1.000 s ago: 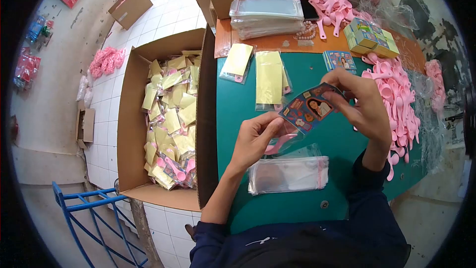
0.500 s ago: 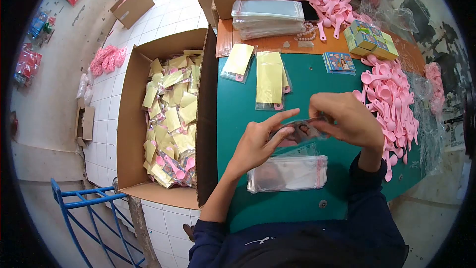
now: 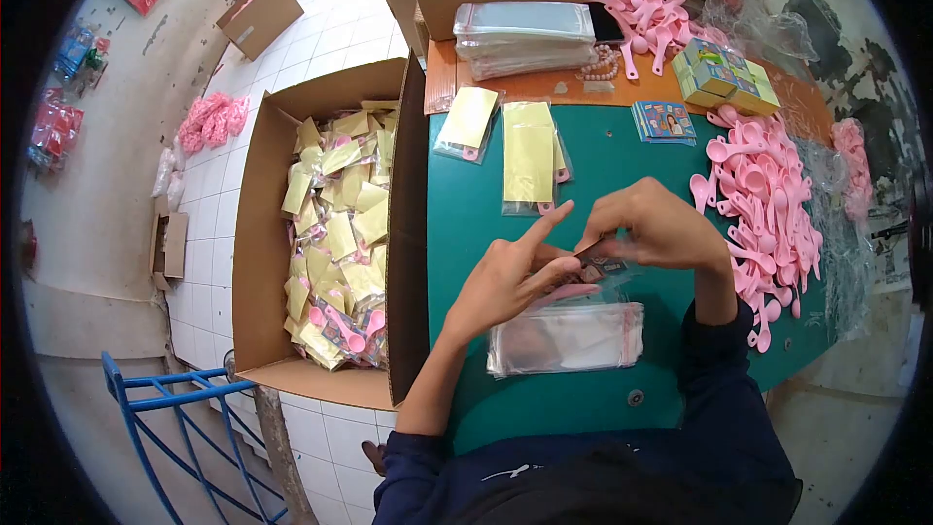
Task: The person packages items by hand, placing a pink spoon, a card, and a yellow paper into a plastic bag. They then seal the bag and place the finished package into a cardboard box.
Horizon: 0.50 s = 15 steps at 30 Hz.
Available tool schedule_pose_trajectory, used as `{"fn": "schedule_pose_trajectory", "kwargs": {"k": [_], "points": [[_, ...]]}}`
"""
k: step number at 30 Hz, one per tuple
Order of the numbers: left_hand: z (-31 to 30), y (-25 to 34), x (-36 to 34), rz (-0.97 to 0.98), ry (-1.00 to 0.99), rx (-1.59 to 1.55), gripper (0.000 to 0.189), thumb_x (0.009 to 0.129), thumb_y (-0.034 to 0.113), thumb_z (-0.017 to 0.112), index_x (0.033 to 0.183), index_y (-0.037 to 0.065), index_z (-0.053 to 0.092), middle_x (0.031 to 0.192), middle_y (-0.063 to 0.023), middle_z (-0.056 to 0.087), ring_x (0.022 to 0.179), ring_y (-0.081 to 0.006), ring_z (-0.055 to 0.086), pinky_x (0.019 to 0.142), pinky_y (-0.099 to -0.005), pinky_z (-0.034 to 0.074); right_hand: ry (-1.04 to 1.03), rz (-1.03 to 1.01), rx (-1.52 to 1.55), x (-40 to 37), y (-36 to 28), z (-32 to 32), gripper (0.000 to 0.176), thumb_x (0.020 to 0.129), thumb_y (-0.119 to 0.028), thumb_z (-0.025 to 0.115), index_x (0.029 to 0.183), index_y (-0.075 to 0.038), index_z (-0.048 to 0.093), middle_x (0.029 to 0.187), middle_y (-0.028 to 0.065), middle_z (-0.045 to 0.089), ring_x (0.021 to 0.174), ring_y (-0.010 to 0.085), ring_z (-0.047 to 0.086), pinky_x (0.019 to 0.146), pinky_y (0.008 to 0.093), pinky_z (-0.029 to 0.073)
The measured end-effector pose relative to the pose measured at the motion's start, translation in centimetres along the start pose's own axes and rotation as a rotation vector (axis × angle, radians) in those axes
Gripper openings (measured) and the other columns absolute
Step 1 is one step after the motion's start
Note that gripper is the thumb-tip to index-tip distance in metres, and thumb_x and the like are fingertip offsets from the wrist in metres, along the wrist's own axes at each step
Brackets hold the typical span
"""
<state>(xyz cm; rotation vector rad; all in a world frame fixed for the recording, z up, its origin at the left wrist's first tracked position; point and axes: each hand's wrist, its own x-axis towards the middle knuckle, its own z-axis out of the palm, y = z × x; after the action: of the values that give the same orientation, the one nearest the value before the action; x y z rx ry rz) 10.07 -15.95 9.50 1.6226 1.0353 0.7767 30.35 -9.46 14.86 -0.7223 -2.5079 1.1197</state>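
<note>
Above the stack of clear plastic bags (image 3: 573, 338), my two hands are at one clear plastic bag (image 3: 620, 282) with a dark printed card (image 3: 603, 264). My left hand (image 3: 501, 280) grips its left side, thumb over it and index finger stretched out. From the right, my right hand (image 3: 649, 224) pinches the card and bag near the top edge; its fingertips partly hide the grip. A pink spoon (image 3: 566, 296) shows below my left thumb, apparently in the bag. Beyond my hands lie filled packets with yellow backs (image 3: 528, 156).
On my left stands a large carton (image 3: 262, 233) full of packets. Pink spoons (image 3: 763, 199) are heaped at right, near a small pile of cards (image 3: 664, 123) and card bundles (image 3: 719, 76). More plastic bags (image 3: 525, 31) lie at the back. A blue metal frame (image 3: 185, 389) stands lower left.
My right hand has moved left and turned, bringing its fingertips close to my left thumb. The card has tilted, and the pink spoon now shows beneath it.
</note>
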Motion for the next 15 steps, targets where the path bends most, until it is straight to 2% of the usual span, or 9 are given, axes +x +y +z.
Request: {"fn": "schedule_pose_trajectory", "kwargs": {"k": [2, 4, 5, 8, 11, 13, 15], "points": [[-1.3, -0.6, -0.1, -0.050, -0.111, -0.095, 0.059, 0.085, 0.024, 0.062, 0.136, 0.009, 0.037, 0.095, -0.0118, 0.067, 0.086, -0.0182, 0.065, 0.074, -0.0305, 0.050, 0.069, 0.062, 0.040, -0.1, 0.1, -0.5, 0.018, 0.070, -0.011, 0.072, 0.072, 0.000, 0.057, 0.064, 0.0086, 0.056, 0.061, 0.0197, 0.057, 0.057, 0.0312, 0.044], [-2.2, -2.9, 0.1, 0.023, -0.120, -0.151, 0.059, 0.085, 0.021, 0.063, 0.135, 0.005, 0.037, 0.108, -0.0106, 0.062, 0.094, -0.0161, 0.061, 0.078, -0.0294, 0.049, 0.111, 0.175, 0.035, 0.0, -0.4, -1.5, 0.022, 0.068, -0.010, 0.074, 0.072, 0.001, 0.056, 0.063, 0.0064, 0.054, 0.057, 0.0130, 0.053, 0.054, 0.0272, 0.041], [-2.4, -3.2, 0.2, 0.058, -0.123, -0.179, 0.059, 0.084, 0.019, 0.064, 0.135, 0.004, 0.037, 0.115, -0.0101, 0.060, 0.097, -0.0150, 0.059, 0.079, -0.0288, 0.049, 0.110, 0.236, 0.115, -0.2, 0.2, -1.6, 0.026, 0.068, -0.013, 0.076, 0.069, 0.000, 0.054, 0.061, 0.0020, 0.051, 0.057, 0.0073, 0.046, 0.052, 0.0242, 0.038], [-2.6, -2.5, 0.1, -0.045, -0.062, -0.453, 0.057, 0.084, 0.014, 0.064, 0.132, 0.000, 0.038, 0.123, -0.0105, 0.052, 0.103, -0.0162, 0.056, 0.084, -0.0271, 0.047, 0.102, 0.200, 0.234, 0.0, 1.3, -1.4, 0.024, 0.070, -0.013, 0.075, 0.070, 0.001, 0.055, 0.060, 0.0003, 0.051, 0.057, 0.0067, 0.046, 0.051, 0.0243, 0.039], [-2.9, -1.3, 0.1, -0.173, -0.015, -0.293, 0.053, 0.086, 0.010, 0.061, 0.133, 0.003, 0.038, 0.110, -0.0103, 0.059, 0.096, -0.0144, 0.058, 0.081, -0.0254, 0.048, 0.053, 0.223, 0.349, -0.1, 2.2, -1.2, 0.022, 0.071, -0.013, 0.074, 0.073, 0.002, 0.058, 0.062, -0.0002, 0.054, 0.059, 0.0069, 0.047, 0.052, 0.0234, 0.039], [-2.7, -1.6, 0.1, -0.154, 0.077, -0.274, 0.051, 0.087, 0.011, 0.060, 0.132, 0.004, 0.038, 0.099, -0.0094, 0.063, 0.087, -0.0121, 0.059, 0.075, -0.0253, 0.049, 0.079, 0.334, 0.378, 0.0, 1.7, -1.3, 0.020, 0.072, -0.012, 0.072, 0.075, 0.002, 0.059, 0.063, 0.0014, 0.056, 0.060, 0.0064, 0.049, 0.053, 0.0244, 0.041], [-1.8, -2.4, 0.1, -0.026, 0.226, -0.342, 0.050, 0.087, 0.014, 0.060, 0.131, 0.004, 0.039, 0.085, -0.0077, 0.066, 0.073, -0.0087, 0.060, 0.065, -0.0262, 0.051, 0.152, 0.377, 0.296, -0.2, 1.1, -1.2, 0.017, 0.072, -0.011, 0.071, 0.076, 0.002, 0.060, 0.064, 0.0033, 0.057, 0.062, 0.0076, 0.051, 0.054, 0.0259, 0.043]]}}
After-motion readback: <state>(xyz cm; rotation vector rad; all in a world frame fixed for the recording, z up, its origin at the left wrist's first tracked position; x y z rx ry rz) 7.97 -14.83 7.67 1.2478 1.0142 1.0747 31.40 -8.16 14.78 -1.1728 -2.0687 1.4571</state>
